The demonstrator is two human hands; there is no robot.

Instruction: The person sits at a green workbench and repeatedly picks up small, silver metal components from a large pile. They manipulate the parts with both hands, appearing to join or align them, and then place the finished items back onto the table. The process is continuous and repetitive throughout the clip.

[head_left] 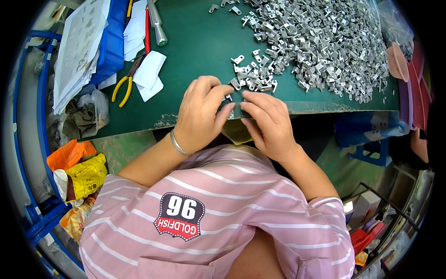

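Observation:
At the table's near edge my two hands work close together. My left hand (200, 108) is closed, its thumb and index finger pinching a small metal bracket (227, 97) that is mostly hidden by the fingertips. Just to its right, my right hand (270, 122) has its fingers bent and thumb drawn in; what lies at its fingertips is too small and covered to tell. Beyond the fingers sits a small cluster of loose metal brackets (254, 76), bent and with holes. It joins a large heap of the same silver brackets (325, 42) at the far right.
On the green table (190, 56) lie yellow-handled pliers (125, 88), white paper slips (149, 69) and a metal-shafted tool (157, 25). A blue bin (106, 46) with papers stands far left. Bright bags (86, 174) sit below left; a blue stool (371, 153) stands under the right side.

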